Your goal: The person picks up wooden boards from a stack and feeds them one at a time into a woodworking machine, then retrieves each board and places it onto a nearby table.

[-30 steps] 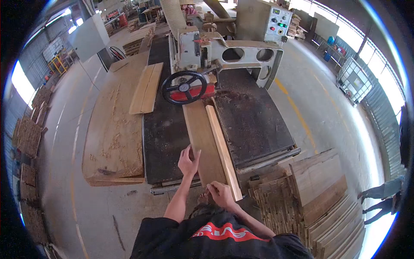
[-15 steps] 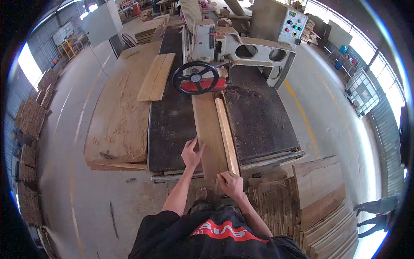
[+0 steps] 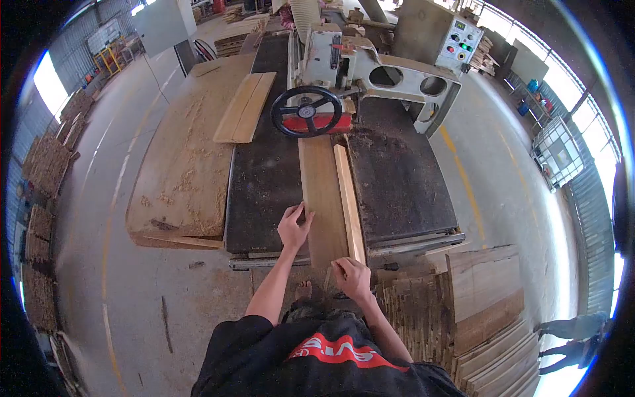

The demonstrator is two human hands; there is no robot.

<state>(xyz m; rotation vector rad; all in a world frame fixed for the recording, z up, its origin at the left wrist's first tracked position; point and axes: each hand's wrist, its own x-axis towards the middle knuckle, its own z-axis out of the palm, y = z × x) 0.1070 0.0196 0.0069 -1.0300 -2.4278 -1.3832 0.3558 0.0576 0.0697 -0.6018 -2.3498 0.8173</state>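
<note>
A long brown board (image 3: 322, 192) lies on the dark machine table (image 3: 264, 192), its far end under the machine's red part below a black handwheel (image 3: 307, 111). My left hand (image 3: 295, 227) is at the board's left edge, thumb and fingers apart, touching the edge. At the near right corner my right hand (image 3: 351, 278) has its fingers curled closed on the board's end. A pale wood strip (image 3: 349, 205) runs along the board's right side.
A wide wooden surface (image 3: 178, 165) with shavings and a loose plank (image 3: 245, 109) stands left. Stacked boards (image 3: 486, 298) are at the lower right. A control panel (image 3: 461, 43) sits on the machine. Another person's legs (image 3: 572, 337) show at the far right.
The camera view has shifted slightly, so the scene sits a little differently in frame. Both hands keep nearly the same places on the board.
</note>
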